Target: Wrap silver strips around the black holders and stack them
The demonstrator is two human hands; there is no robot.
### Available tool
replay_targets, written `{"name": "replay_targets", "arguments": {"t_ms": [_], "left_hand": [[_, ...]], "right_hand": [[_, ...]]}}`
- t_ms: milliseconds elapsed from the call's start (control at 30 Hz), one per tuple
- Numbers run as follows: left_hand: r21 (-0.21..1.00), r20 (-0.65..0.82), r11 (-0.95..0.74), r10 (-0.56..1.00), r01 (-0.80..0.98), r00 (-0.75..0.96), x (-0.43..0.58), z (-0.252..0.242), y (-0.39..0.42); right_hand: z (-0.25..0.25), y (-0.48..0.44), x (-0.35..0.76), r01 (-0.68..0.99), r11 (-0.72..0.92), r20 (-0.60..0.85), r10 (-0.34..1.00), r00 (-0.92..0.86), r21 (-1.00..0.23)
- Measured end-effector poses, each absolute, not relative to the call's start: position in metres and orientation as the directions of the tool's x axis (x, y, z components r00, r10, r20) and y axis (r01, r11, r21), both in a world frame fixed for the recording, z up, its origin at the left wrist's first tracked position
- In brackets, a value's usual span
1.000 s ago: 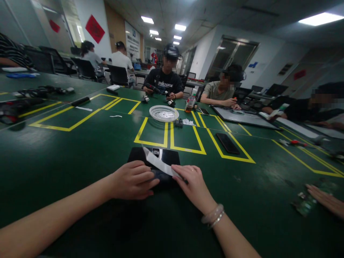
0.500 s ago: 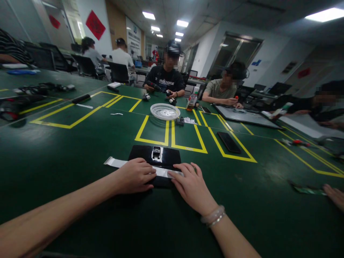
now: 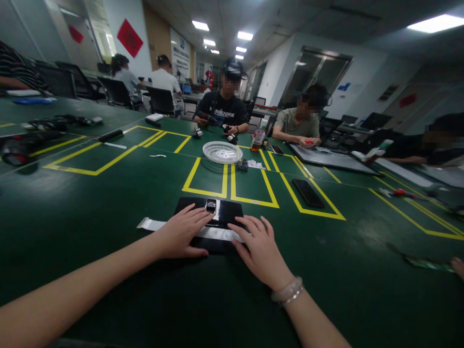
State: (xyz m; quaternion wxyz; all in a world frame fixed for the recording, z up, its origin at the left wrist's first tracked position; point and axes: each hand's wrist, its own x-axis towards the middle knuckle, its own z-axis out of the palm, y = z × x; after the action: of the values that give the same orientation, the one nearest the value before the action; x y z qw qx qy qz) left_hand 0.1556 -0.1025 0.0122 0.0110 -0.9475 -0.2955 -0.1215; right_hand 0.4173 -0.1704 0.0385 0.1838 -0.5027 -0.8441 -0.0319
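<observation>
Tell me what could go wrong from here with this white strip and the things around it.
The white strip reaches past the left edge of the black panel, so the left hand, lying across it, might snag that end. The right hand has fingers over the strip too; a sideways push could skew it. Farther off, the bottle stands near a phone and might leak onto it if knocked over.
</observation>
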Motion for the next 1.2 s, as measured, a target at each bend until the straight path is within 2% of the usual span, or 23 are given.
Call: {"name": "replay_targets", "arguments": {"t_ms": [200,333,467,633,800,967,1033,1133,1200], "left_hand": [[0.107,0.253,-0.821,0.568,0.560,0.784,0.151,0.024,-0.102],[0.112,0.296,-0.769,0.630,0.629,0.718,0.131,0.032,-0.088],[0.110,0.379,-0.631,0.741,0.768,0.554,0.092,0.041,-0.061],[0.146,0.484,-0.351,0.841,0.925,0.243,0.012,0.039,-0.030],[0.277,0.608,-0.189,0.793,0.942,-0.019,-0.063,0.005,-0.012],[0.219,0.750,-0.214,0.660,0.952,-0.025,-0.087,-0.019,-0.005],[0.271,0.623,-0.068,0.773,0.960,-0.121,-0.084,-0.016,-0.007],[0.278,0.294,0.206,0.912,0.938,-0.287,-0.074,-0.005,-0.011],[0.261,0.208,0.240,0.932,0.935,-0.297,-0.070,0.001,-0.014]], "right_hand": [[0.042,-0.170,0.421,0.860,0.481,0.367,0.841,-0.398,-0.168],[0.042,-0.169,0.425,0.853,0.488,0.395,0.832,-0.390,-0.184],[0.040,-0.167,0.427,0.853,0.481,0.403,0.834,-0.376,-0.201],[0.038,-0.167,0.428,0.859,0.474,0.406,0.836,-0.369,-0.194],[0.038,-0.166,0.429,0.863,0.462,0.404,0.843,-0.355,-0.204],[0.037,-0.166,0.430,0.866,0.451,0.402,0.849,-0.343,-0.216],[0.037,-0.166,0.430,0.867,0.450,0.400,0.850,-0.341,-0.216],[0.037,-0.166,0.430,0.869,0.447,0.399,0.852,-0.340,-0.214],[0.038,-0.166,0.429,0.869,0.446,0.399,0.852,-0.339,-0.213]]}}
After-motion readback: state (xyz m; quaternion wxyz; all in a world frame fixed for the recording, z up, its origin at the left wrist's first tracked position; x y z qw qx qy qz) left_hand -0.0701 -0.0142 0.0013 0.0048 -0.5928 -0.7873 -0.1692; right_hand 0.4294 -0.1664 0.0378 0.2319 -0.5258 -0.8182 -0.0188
